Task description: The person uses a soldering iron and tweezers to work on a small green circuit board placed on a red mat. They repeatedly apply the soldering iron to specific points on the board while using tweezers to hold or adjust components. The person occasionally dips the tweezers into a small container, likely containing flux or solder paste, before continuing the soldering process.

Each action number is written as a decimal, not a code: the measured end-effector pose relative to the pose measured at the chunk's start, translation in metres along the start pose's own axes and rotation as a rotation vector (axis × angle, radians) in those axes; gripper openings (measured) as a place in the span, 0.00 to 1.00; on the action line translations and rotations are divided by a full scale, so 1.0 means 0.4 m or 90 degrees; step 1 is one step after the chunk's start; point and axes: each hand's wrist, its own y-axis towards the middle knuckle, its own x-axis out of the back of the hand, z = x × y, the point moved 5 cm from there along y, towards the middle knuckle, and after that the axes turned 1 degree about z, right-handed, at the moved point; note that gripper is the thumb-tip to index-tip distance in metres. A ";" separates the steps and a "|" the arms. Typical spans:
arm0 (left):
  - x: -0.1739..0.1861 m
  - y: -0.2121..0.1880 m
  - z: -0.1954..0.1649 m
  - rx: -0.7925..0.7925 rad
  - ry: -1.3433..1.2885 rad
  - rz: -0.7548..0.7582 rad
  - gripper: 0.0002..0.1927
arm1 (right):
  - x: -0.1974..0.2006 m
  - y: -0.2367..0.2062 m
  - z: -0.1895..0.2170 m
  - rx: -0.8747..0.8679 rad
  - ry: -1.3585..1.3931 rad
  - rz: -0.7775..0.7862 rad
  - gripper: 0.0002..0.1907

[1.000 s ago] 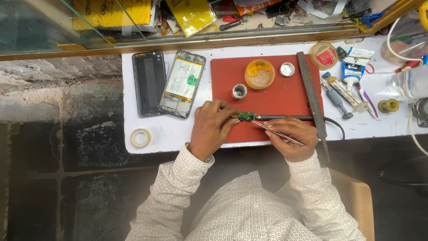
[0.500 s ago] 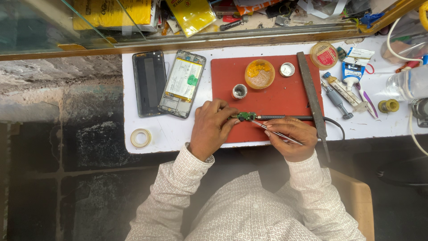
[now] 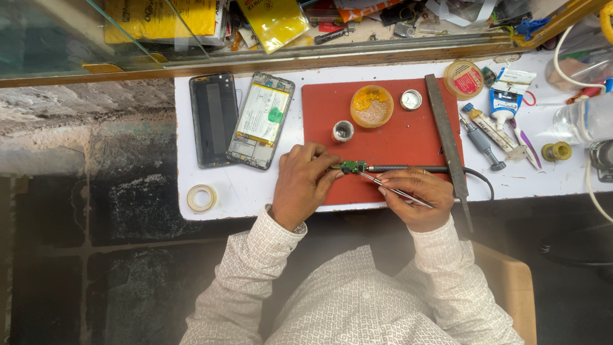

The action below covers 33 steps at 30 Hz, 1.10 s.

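Green circuit board [image 3: 350, 167], small, pinched

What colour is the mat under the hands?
Red. The mat shows best in the head view, on the white table, under both hands.

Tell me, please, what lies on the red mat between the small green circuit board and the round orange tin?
In the head view, only bare red mat separates the green circuit board from the orange tin.
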 end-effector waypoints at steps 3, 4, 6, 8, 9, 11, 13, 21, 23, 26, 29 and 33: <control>0.000 0.001 -0.001 0.000 -0.001 0.000 0.12 | 0.001 0.000 0.000 -0.004 -0.005 0.002 0.10; 0.000 0.000 0.000 0.000 -0.001 0.000 0.12 | 0.000 0.000 0.000 -0.004 -0.007 0.002 0.10; 0.001 0.002 0.000 0.001 -0.003 0.000 0.12 | 0.002 0.001 0.001 0.001 -0.008 0.001 0.10; 0.001 0.001 0.000 0.003 -0.002 0.002 0.12 | 0.002 0.000 0.002 0.006 -0.011 -0.001 0.10; 0.000 0.003 0.000 0.003 -0.001 0.004 0.12 | 0.003 0.002 0.002 0.009 -0.013 -0.002 0.10; 0.000 0.002 -0.001 0.002 0.001 0.006 0.12 | 0.005 0.001 0.002 0.011 -0.016 -0.007 0.10; 0.001 0.002 -0.002 -0.004 0.002 0.003 0.12 | 0.006 0.000 0.003 0.009 -0.017 -0.013 0.10; 0.002 0.000 -0.003 -0.004 0.000 -0.002 0.12 | 0.013 -0.011 -0.001 -0.030 -0.021 -0.035 0.09; 0.002 0.002 -0.004 -0.004 -0.001 -0.004 0.12 | 0.014 -0.013 -0.005 -0.036 -0.020 -0.038 0.09; 0.003 0.001 -0.004 -0.006 -0.003 -0.006 0.12 | 0.016 -0.017 -0.012 -0.040 -0.011 -0.048 0.09; 0.003 -0.001 -0.004 -0.006 -0.005 -0.006 0.12 | 0.019 -0.025 -0.020 -0.064 0.003 -0.067 0.09; 0.002 0.000 -0.004 -0.010 0.000 -0.004 0.12 | 0.023 -0.032 -0.030 -0.109 0.004 -0.079 0.09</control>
